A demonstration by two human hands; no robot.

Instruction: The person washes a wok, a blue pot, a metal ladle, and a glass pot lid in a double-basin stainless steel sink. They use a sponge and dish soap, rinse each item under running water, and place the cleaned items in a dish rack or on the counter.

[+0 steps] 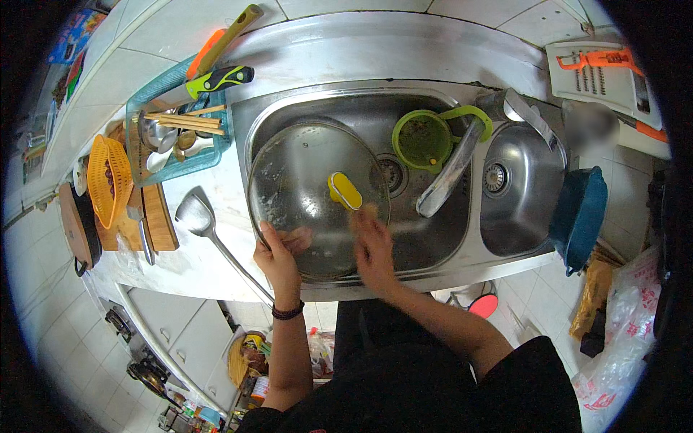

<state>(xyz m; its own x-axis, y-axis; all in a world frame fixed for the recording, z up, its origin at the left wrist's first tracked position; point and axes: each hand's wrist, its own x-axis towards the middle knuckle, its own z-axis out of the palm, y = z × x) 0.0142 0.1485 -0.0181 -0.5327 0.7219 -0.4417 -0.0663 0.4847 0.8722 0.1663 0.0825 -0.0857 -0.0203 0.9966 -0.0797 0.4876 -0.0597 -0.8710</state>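
Observation:
A large round glass pan lid [319, 157] with a yellow knob [345, 191] lies tilted over the left part of the large steel sink basin [427, 243]. My left hand [279, 251] grips the lid's near left rim, with the thumb on top. My right hand [373, 246], blurred, is over the lid's near right edge, just below the knob; whether it touches the glass or holds anything is not plain. Right of the lid, a green strainer [422, 139] sits in the basin beside the metal faucet [452, 170].
A steel spatula [197, 216] rests on the counter left of the sink. Beyond it are a cutting board [162, 222] with a knife [145, 238], an orange basket [110, 181] and a utensil tray [178, 176]. A blue basin [579, 219] stands right of the small basin [522, 211].

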